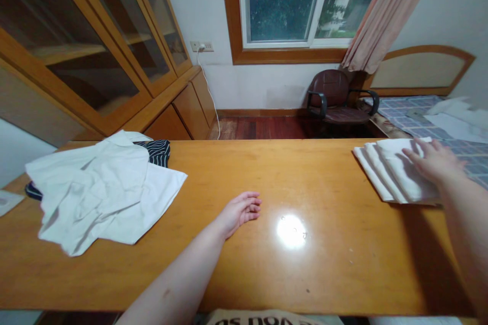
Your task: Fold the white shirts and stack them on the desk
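Note:
My left hand (241, 212) rests on its side on the wooden table (305, 177), fingers loosely bent and apart, with nothing in it. At the right end of the table lie several folded white cloths (396, 172), overlapping like steps. Over them is my right hand (436, 160), fingers spread; whether it presses on the top cloth I cannot tell. A crumpled heap of white cloth (99, 188) covers the table's left end. From under its back edge a dark striped cloth (159, 152) sticks out.
Glass-door cabinets (114, 45) stand on the left. Beyond the table are a brown armchair (331, 94), a window (285, 0) with a pink curtain (392, 10), and a bed (404, 111) with a checked cover. A white cable (209, 89) hangs from a wall socket.

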Demonstrator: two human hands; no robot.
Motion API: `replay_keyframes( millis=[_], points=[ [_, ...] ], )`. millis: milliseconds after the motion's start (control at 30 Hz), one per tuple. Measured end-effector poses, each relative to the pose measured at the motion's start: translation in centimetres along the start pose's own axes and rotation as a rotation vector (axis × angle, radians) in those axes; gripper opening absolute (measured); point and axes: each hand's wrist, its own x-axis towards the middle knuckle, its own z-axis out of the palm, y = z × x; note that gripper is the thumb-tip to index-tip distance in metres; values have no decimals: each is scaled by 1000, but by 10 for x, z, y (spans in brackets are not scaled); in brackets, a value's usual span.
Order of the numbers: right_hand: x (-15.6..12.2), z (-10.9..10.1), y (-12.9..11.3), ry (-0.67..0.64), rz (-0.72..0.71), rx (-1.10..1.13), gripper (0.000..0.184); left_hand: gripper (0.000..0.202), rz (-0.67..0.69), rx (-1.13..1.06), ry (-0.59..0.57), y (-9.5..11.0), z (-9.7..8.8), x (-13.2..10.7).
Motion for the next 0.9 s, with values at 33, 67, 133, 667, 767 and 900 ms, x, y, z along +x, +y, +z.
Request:
replay_keyframes(
  millis=[33, 67, 133, 667, 767, 900],
  points=[
    [-4, 2, -9, -48, 8, 40, 82, 20, -1, 4, 2, 0, 0, 0],
    [-8, 5, -17, -85, 25, 85, 83, 20, -2, 6, 3, 0, 0, 0],
    [-17, 13, -27, -113, 61, 146, 83, 20, -3, 10, 0, 0, 0, 0],
    [-16, 33, -31, -167, 106, 114, 79, 25, -29, 33, -4, 3, 3, 4],
    [-18, 30, -33, -144, 116, 135, 79, 26, -24, 28, -5, 2, 2, 4],
    [-20, 23, -34, -91, 130, 159, 79, 25, 5, -4, -16, -1, 0, 3]
  ],
)
